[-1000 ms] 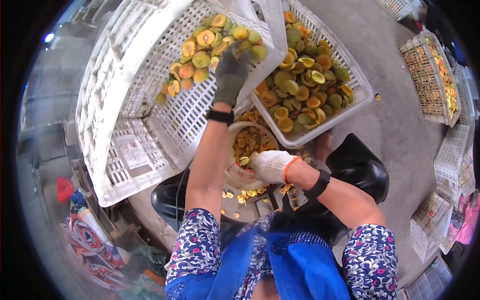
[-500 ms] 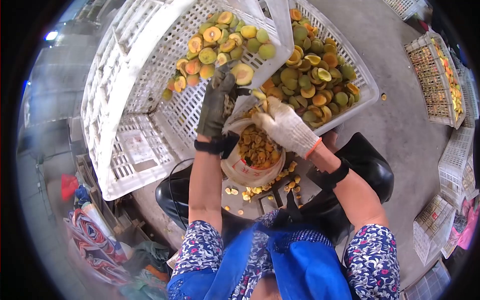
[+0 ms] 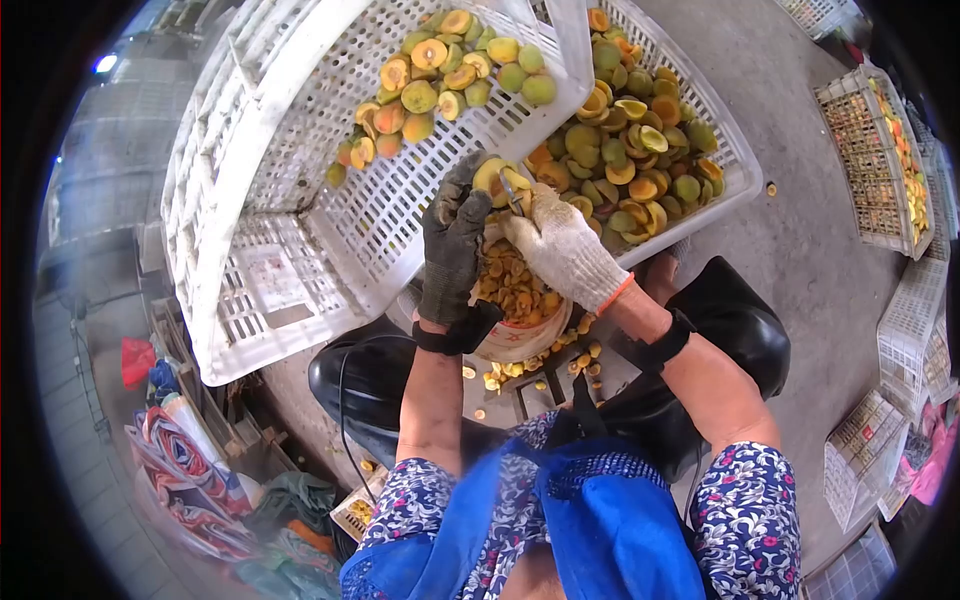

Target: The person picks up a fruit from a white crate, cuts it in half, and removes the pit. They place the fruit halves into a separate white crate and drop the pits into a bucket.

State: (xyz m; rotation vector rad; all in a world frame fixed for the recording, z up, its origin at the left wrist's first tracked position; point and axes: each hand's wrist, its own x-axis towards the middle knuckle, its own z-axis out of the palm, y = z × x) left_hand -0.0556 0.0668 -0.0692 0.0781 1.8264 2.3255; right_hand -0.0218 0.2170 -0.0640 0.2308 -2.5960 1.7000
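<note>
Concrete floor (image 3: 775,275), plastic crates around; both gloved hands meet over a bucket (image 3: 518,343), working one peach half (image 3: 489,176).
Left hand (image 3: 455,240), dark grey glove: fingers curled, gripping the peach half, pale cut face showing, just above the bucket mouth. Right hand (image 3: 568,250), white knit glove with orange cuff: clenched on a curved metal tool (image 3: 511,190), blade against the fruit; handle hidden in the glove. Bucket holds small yellow-orange fruit pieces, more scraps (image 3: 520,367) on the floor near its base. Left white crate (image 3: 350,240): whole and halved peaches bunched toward the far end. Right white crate (image 3: 746,182): heaped with hollowed halves. Another fruit-filled crate (image 3: 862,170) stands well apart, far right.
</note>
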